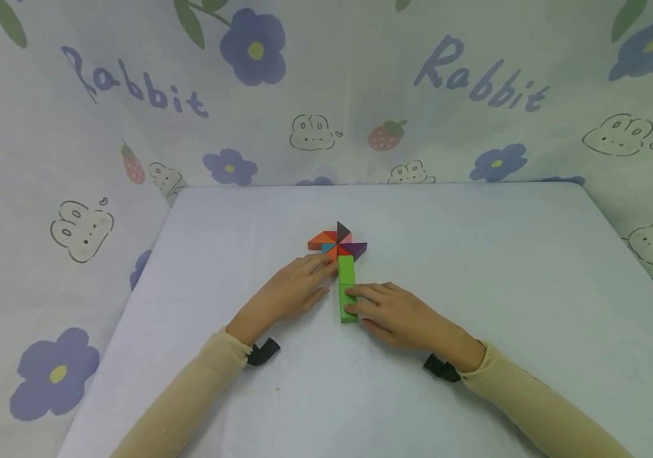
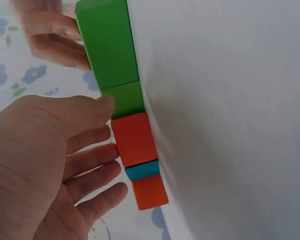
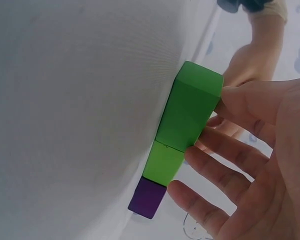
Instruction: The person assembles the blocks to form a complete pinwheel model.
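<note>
Two green blocks lie end to end in a straight line, the nearer one (image 1: 348,311) toward the person and the farther one (image 1: 346,270) beyond it. At its far end the line meets a pinwheel of coloured triangular blocks (image 1: 328,239), among them orange, red, blue, purple and dark ones. The left hand (image 1: 289,289) lies left of the line; its fingertips are at the pinwheel's orange and blue pieces and its thumb is by the green blocks. From the right, the right hand (image 1: 401,318) touches the nearer green block with extended fingers. Neither hand is curled round a block.
A white cloth covers the table (image 1: 475,254). Behind and at both sides hangs a patterned curtain (image 1: 355,83) with flowers, rabbits and strawberries. Dark wrist mounts (image 1: 265,352) show under the sleeve cuffs.
</note>
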